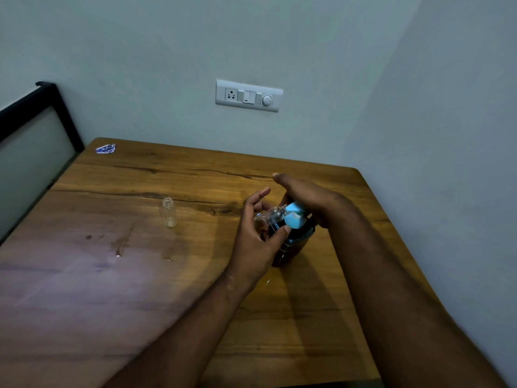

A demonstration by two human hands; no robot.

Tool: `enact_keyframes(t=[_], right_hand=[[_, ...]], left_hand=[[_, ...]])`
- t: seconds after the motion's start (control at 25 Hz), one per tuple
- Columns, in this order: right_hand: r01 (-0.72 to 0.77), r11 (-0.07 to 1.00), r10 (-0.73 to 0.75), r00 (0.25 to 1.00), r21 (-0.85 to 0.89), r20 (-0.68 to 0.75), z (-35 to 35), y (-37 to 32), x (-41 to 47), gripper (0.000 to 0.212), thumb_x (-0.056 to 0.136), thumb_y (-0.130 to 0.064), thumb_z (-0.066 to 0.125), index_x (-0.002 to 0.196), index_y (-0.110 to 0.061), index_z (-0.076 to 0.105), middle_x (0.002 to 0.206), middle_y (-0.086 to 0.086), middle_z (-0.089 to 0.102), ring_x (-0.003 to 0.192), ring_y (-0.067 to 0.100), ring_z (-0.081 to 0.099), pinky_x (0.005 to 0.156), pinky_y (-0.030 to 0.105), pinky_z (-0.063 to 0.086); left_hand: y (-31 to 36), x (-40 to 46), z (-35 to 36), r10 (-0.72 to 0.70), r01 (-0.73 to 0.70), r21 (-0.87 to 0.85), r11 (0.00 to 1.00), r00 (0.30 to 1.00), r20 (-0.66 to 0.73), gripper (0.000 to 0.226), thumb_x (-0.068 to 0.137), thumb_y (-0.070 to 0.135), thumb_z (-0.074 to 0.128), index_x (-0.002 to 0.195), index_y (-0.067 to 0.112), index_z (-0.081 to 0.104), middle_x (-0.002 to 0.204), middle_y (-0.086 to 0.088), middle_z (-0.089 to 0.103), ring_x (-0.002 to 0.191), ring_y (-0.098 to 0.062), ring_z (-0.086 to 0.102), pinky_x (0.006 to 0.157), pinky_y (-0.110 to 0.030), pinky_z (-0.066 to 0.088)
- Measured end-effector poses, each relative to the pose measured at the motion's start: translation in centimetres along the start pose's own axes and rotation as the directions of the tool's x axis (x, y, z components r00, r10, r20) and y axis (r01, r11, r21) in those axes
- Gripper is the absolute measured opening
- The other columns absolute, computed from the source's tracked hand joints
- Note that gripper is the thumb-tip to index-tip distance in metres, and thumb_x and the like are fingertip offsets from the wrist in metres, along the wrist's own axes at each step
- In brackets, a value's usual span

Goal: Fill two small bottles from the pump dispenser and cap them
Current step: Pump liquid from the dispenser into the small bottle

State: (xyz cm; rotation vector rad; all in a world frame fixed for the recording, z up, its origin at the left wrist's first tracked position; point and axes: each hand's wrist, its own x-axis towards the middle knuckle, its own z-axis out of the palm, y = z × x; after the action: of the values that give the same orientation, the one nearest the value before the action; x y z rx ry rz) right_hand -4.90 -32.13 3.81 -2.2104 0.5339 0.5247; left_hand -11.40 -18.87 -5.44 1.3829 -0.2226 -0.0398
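While both bottles are uncapped, the pictures show this, left to right:
Spare bottle (169, 212): stands upright and empty, left of centre on the bench; probably light, rigid, easily tipped, so take it round the body.
Left hand (256, 233): curled round the tilted small bottle (270, 217), mouth at the blue nozzle; clear and likely slick, so hold mid-body.
Pump dispenser (293, 236): dark and seemingly heavier; stands mid-right.
Right hand (307, 200): presses the pump head, fingers fairly straight.
Bench (112, 275): wood grain, smeared with spots near left.
Room: pale walls, switch plate (249, 95) on the far wall.
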Motion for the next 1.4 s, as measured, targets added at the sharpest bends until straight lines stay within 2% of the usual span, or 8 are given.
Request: enact_keyframes(t=[0.12,0.28,0.52,0.76,0.84,1.0,1.24,1.4], right_hand=[[0.031,1.0,-0.03,0.994,0.005,-0.107,0.5,0.1,0.5,0.068,0.107,-0.063,0.041,0.118,-0.005,0.075,0.118,0.017,0.075,0.101,0.031,0.069,0.077,0.037,0.048],[0.126,0.967,-0.193,0.93,-0.22,-0.313,1.9,1.0,1.4,0.05,0.108,-0.047,0.037,0.102,-0.013,0.073,0.112,0.013,0.078,0.094,0.026,0.069,0.081,0.037,0.055],[-0.032,0.999,0.031,0.999,0.021,0.045,-0.4,-0.5,-0.3,0.072,0.108,-0.066,0.039,0.12,-0.003,0.073,0.117,0.018,0.075,0.106,0.033,0.07,0.089,0.043,0.051],[0.068,0.986,-0.111,0.948,-0.151,-0.299,2.0,0.5,1.6,0.051,0.103,-0.051,0.04,0.101,-0.014,0.075,0.109,0.012,0.077,0.093,0.026,0.07,0.08,0.039,0.054],[0.088,0.973,-0.145,0.953,-0.212,-0.266,1.7,0.4,1.8,0.048,0.104,-0.05,0.04,0.098,-0.015,0.072,0.112,0.012,0.077,0.092,0.026,0.07,0.083,0.039,0.056],[0.023,0.999,-0.024,0.999,0.027,0.028,0.1,-0.3,0.2,0.068,0.108,-0.062,0.043,0.1,-0.003,0.075,0.105,0.019,0.079,0.086,0.03,0.071,0.076,0.036,0.05],[0.112,0.962,-0.178,0.95,-0.251,-0.257,1.8,0.4,1.5,0.045,0.101,-0.042,0.04,0.095,-0.014,0.073,0.111,0.014,0.078,0.095,0.029,0.071,0.095,0.045,0.06],[0.067,0.996,-0.07,0.996,-0.053,-0.058,0.3,-0.3,0.3,0.062,0.107,-0.057,0.043,0.11,-0.004,0.076,0.113,0.016,0.077,0.098,0.031,0.071,0.082,0.039,0.053]], left_hand=[[-0.1,0.2,0.1,-0.003,0.003,-0.005,1.0,1.0,-0.001,0.082,0.088,-0.006,0.076,0.151,0.035,0.042,0.129,0.008,0.055,0.115,-0.001,0.067,0.093,-0.026,0.061],[-0.1,0.2,0.1,-0.003,0.002,-0.015,1.0,1.0,-0.017,0.083,0.087,-0.008,0.076,0.15,0.035,0.043,0.13,0.005,0.054,0.115,-0.003,0.068,0.091,-0.026,0.061],[0.1,-0.1,0.0,0.0,0.0,0.006,1.0,1.0,0.001,0.08,0.089,-0.002,0.077,0.148,0.041,0.044,0.134,0.009,0.053,0.114,0.005,0.065,0.085,-0.017,0.059],[-0.2,0.1,0.1,-0.009,0.009,-0.003,1.0,1.0,-0.008,0.082,0.088,-0.006,0.077,0.149,0.037,0.043,0.135,0.01,0.052,0.114,0.006,0.066,0.085,-0.016,0.058],[-0.2,0.1,0.1,-0.007,0.007,-0.006,1.0,1.0,-0.017,0.082,0.088,-0.005,0.077,0.149,0.037,0.044,0.135,0.007,0.053,0.114,0.005,0.066,0.085,-0.017,0.058],[-0.1,-0.2,0.1,0.001,-0.001,-0.005,1.0,1.0,-0.006,0.078,0.089,-0.003,0.077,0.148,0.036,0.045,0.132,0.011,0.053,0.112,0.007,0.066,0.086,-0.017,0.058],[-0.6,0.1,0.2,-0.002,0.002,0.005,1.0,0.999,-0.032,0.079,0.088,-0.004,0.077,0.145,0.041,0.047,0.133,0.015,0.053,0.116,0.006,0.065,0.088,-0.02,0.059],[-0.4,0.0,0.1,0.009,-0.009,0.009,1.0,1.0,-0.015,0.077,0.088,-0.003,0.078,0.146,0.037,0.047,0.131,0.014,0.054,0.115,0.004,0.066,0.088,-0.02,0.058]])
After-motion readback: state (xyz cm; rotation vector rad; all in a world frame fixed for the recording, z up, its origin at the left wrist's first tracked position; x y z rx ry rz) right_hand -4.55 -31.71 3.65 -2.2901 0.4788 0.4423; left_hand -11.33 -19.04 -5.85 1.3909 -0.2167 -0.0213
